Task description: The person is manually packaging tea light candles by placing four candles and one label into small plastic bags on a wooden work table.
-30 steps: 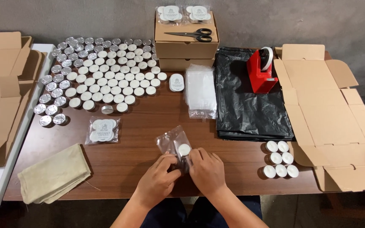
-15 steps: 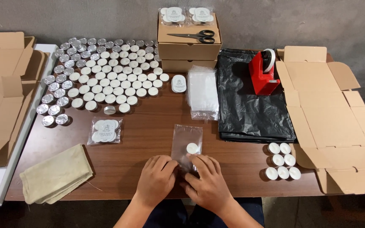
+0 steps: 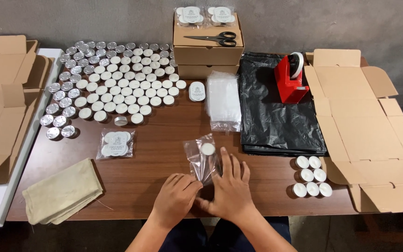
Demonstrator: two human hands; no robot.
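Pressing down at the near edge of the table (image 3: 155, 135), the right hand (image 3: 232, 189) lies flat with fingers spread over the lower part of a small clear plastic bag (image 3: 203, 158), while the left hand (image 3: 176, 198) pinches the bag's bottom corner between curled fingers. One white tealight (image 3: 207, 149) sits inside, up near the bag's far end. The bag looks thin, slick and crinkly — likely to slide on the wood unless pinned, so the edges and corners seem the best places to grip; the tealight looks light, its wax easily dented.

Outward from there: a sealed packet of tealights (image 3: 114, 143) to the left, a folded beige cloth (image 3: 61, 190) at the near left corner, and six loose tealights (image 3: 311, 176) to the right. Farther back lie a stack of clear bags (image 3: 223, 99), black plastic sheets (image 3: 276, 112), a red tape dispenser (image 3: 291, 77) and a wide field of tealights (image 3: 113, 84). Scissors (image 3: 215, 38) rest on stacked cardboard boxes (image 3: 208, 53) — open flat boxes (image 3: 364, 126) flank the dark brown table, against a grey wall.
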